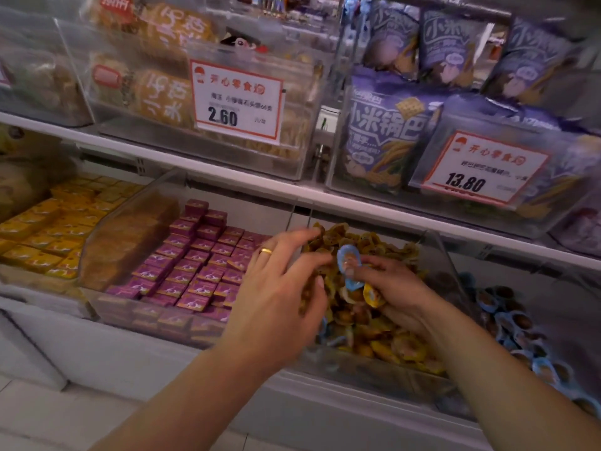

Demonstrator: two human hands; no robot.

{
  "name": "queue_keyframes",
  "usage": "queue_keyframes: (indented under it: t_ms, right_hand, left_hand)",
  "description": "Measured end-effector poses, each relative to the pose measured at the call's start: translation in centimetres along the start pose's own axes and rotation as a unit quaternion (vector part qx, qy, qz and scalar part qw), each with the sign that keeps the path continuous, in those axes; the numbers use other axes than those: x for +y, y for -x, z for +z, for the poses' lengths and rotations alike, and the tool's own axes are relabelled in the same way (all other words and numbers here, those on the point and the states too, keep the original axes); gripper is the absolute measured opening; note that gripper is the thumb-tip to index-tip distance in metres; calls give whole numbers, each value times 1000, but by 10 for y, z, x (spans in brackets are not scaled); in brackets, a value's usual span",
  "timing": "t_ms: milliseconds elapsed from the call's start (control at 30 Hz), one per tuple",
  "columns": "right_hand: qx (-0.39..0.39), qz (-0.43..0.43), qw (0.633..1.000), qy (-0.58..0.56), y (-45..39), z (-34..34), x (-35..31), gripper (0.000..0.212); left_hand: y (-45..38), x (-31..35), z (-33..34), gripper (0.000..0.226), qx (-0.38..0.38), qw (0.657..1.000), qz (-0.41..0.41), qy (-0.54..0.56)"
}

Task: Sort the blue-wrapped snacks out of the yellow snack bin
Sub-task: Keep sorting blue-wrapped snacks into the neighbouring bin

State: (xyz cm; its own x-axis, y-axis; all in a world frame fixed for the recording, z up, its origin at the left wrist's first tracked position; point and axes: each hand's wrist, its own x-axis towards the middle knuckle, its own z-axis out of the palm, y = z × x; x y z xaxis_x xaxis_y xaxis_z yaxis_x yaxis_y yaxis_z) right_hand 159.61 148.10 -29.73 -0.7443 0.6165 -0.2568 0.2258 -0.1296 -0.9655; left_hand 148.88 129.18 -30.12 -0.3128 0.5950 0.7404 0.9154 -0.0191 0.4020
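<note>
Your left hand hovers spread over the yellow snack bin; your right hand pinches a blue-wrapped snack, which probably belongs next in the blue bin.

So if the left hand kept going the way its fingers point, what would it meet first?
Probably the yellow-wrapped snacks heaped in the bin: the left hand has its fingers spread up and right, already over that pile. Depth is hard to judge.

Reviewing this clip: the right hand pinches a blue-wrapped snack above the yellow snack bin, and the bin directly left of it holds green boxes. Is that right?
Not quite. In the head view the right hand does pinch a blue-wrapped snack above the yellow snack bin, but the bin directly left of it holds purple boxes, not green ones.
</note>
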Motion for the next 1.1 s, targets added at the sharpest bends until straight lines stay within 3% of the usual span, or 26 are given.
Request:
queue_keyframes:
  t_ms: [67, 167, 200, 267, 333, 367, 467, 500, 600, 700, 767, 867, 900, 967, 1033, 1100]
  right_hand:
    - [28, 3, 997, -70, 7, -12, -8, 40]
    - [44, 19, 989, -138, 18, -26, -8, 29]
    - [51, 23, 987, -149, 22, -28, -5, 27]
    - [57, 32, 984, -163, 31, -32, 3, 27]
    - [50, 24, 983, -174, 38, -33, 12, 26]
    - [53, 13, 983, -176, 40, -33, 16, 25]
    - [86, -23, 988, -125, 37, -31, 22, 21]
    - [88, -30, 990, -109, 37, -30, 23, 20]
    - [56, -23, 990, -130, 32, -31, 24, 23]
    - [-2, -2, 980, -201, 34, -42, 20, 27]
    - [11, -10, 975, -220, 34, -49, 17, 30]
    - [81, -50, 988, -123, 34, -52, 19, 34]
    - [97, -70, 990, -70, 34, -50, 19, 36]
    - [119, -107, 987, 7, 34, -46, 19, 38]
    - [131, -131, 982, 40, 36, -47, 15, 38]
    - [154, -157, 969, 113, 36, -48, 12, 35]
  left_hand:
    - [2, 18, 15, 29, -21, 998, 23, 58]
    - [2, 31, 48, 43, -107, 972, -119, 170]
    - [-2, 31, 60, 48, -135, 945, -195, 225]
    - [-14, 27, 81, 58, -196, 858, -328, 343]
    - [-23, 20, 93, 69, -233, 792, -374, 423]
    - [-26, 18, 97, 70, -242, 796, -352, 428]
    - [-31, 15, 103, 63, -241, 878, -240, 336]
    - [-31, 16, 103, 60, -234, 892, -223, 316]
    - [-32, 19, 102, 51, -198, 903, -225, 308]
    - [-36, 18, 97, 43, -173, 882, -291, 328]
    - [-37, 17, 93, 39, -145, 823, -391, 385]
    - [-40, 15, 87, 36, -139, 650, -505, 550]
    - [-42, 15, 83, 35, -142, 611, -512, 587]
    - [-46, 14, 74, 34, -149, 571, -509, 627]
    - [-47, 17, 70, 28, -164, 582, -517, 605]
    - [-43, 19, 69, 16, -176, 644, -533, 520]
